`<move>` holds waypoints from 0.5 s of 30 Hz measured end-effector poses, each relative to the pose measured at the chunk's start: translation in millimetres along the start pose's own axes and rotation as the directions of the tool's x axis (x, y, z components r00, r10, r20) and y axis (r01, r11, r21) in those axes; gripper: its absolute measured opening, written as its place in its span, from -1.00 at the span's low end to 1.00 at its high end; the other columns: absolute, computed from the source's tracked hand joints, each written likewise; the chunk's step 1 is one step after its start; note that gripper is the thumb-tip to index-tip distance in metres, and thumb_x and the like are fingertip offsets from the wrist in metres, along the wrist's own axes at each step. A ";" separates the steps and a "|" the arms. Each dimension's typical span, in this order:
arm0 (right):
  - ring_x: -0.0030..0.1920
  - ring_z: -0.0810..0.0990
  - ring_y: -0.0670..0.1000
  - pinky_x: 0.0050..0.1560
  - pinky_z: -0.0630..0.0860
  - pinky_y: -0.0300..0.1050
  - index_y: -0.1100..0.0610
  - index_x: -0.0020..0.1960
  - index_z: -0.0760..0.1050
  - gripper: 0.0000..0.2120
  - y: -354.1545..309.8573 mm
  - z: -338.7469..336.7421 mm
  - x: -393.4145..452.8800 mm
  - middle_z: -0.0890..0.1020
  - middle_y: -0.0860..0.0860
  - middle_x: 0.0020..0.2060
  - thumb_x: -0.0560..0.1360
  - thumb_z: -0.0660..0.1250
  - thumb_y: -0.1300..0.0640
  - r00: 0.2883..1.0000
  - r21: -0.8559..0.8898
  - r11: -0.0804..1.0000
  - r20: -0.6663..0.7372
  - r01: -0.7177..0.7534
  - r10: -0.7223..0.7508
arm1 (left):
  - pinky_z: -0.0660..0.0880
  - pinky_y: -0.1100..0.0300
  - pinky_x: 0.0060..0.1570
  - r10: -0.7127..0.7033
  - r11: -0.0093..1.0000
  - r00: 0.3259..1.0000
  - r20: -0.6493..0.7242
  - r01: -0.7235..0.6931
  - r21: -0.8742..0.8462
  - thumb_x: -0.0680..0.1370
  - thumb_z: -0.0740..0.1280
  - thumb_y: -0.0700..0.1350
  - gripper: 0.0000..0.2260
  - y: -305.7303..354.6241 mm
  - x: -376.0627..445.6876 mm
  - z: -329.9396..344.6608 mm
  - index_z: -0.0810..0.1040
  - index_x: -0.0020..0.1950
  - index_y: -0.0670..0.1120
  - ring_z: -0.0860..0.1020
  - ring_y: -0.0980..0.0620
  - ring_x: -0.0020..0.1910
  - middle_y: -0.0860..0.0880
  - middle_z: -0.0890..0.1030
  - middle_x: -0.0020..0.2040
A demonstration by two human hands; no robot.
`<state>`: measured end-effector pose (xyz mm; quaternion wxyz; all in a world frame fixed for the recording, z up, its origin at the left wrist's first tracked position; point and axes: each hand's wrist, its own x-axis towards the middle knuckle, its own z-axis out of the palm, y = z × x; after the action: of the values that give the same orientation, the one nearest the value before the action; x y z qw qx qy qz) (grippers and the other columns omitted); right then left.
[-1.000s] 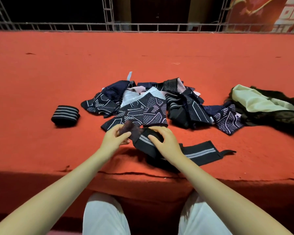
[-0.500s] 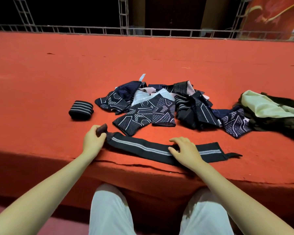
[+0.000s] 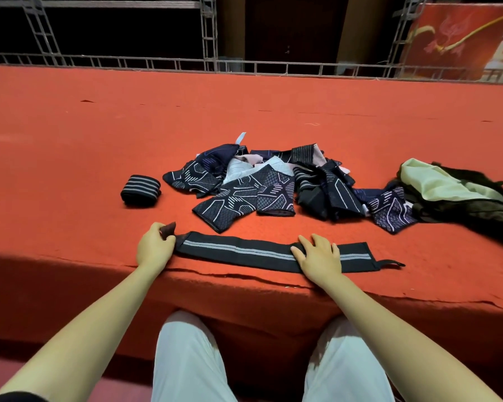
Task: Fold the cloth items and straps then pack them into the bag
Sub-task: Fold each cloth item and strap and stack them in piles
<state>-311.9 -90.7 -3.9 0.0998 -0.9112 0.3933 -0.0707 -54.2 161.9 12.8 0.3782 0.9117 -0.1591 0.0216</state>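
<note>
1. One rolled strap (image 3: 140,189) lies at ten o'clock.
2. Your left hand (image 3: 154,248) pinches the flat strap (image 3: 244,252) by its end.
3. Your right hand (image 3: 318,256) presses it, fingers straight.
4. One cloth pile (image 3: 262,187) sits at twelve o'clock.
5. One bag (image 3: 459,192) lies at two o'clock.

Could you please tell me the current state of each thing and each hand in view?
Strap: unrolled, flat along the table edge.
Left hand: pinches the strap's left end.
Right hand: flat, pressing on the strap.
Rolled strap: rolled up, lying apart at left.
Cloth pile: unfolded, heaped.
Bag: open, lying on its side at right.
Table: covered in red cloth.
</note>
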 end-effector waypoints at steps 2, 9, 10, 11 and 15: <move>0.46 0.20 0.05 0.46 0.04 0.06 -0.04 0.43 0.35 -0.53 2.0 0.5 -0.5 0.32 0.07 0.43 0.59 0.08 -0.19 0.997 0.041 0.999 -0.075 -0.006 0.009 | 0.39 0.04 -0.18 0.024 0.997 1.000 0.011 -0.025 0.068 0.48 0.28 -0.17 -0.83 -0.5 -2.5 0.3 0.47 0.07 -0.11 0.54 -0.23 -0.02 -0.17 0.60 -0.04; 0.26 0.40 0.10 0.26 0.32 0.01 0.06 0.24 0.53 -0.64 20.6 -9.1 -7.9 0.56 0.05 0.16 0.49 0.34 -0.03 0.978 0.252 0.968 -0.195 -0.022 0.073 | 0.43 -0.02 -0.02 0.033 0.995 0.999 0.037 -0.036 0.096 0.45 0.32 -0.17 -0.70 -2.4 -4.4 1.1 0.47 0.17 -0.15 0.51 -0.27 0.09 -0.22 0.58 0.06; 0.26 0.41 0.11 0.25 0.33 0.02 0.07 0.25 0.53 -0.62 26.3 -12.1 -8.8 0.56 0.06 0.16 0.48 0.35 -0.04 0.976 0.238 0.970 -0.196 -0.043 0.091 | 0.43 -0.03 0.03 0.019 0.996 0.999 0.036 -0.022 0.083 0.45 0.33 -0.17 -0.67 -2.5 -3.9 0.1 0.46 0.21 -0.16 0.49 -0.27 0.12 -0.23 0.57 0.10; 0.25 0.41 0.12 0.24 0.34 0.02 0.07 0.25 0.52 -0.61 33.4 -15.3 -9.9 0.56 0.07 0.15 0.47 0.36 -0.06 0.971 0.221 0.973 -0.205 -0.073 0.119 | 0.42 -0.02 0.06 -0.009 0.998 0.999 0.037 0.007 0.058 0.45 0.34 -0.18 -0.65 -2.7 -3.2 -0.8 0.46 0.23 -0.16 0.49 -0.28 0.14 -0.24 0.57 0.13; 0.25 0.41 0.18 0.26 0.30 0.06 0.11 0.25 0.50 -0.53 69.9 -24.2 -18.6 0.54 0.13 0.18 0.44 0.36 -0.13 0.904 0.100 0.954 -0.306 -0.283 0.300 | 0.38 0.05 -0.05 -0.062 0.992 0.997 0.053 0.067 -0.104 0.45 0.32 -0.23 -0.75 2.5 -4.1 -2.5 0.52 0.13 -0.21 0.53 -0.22 0.03 -0.23 0.60 0.02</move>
<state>-378.7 -127.0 2.1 0.0687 -0.8159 0.5340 -0.2110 -58.7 163.1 15.7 0.4224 0.8953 -0.1398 -0.0219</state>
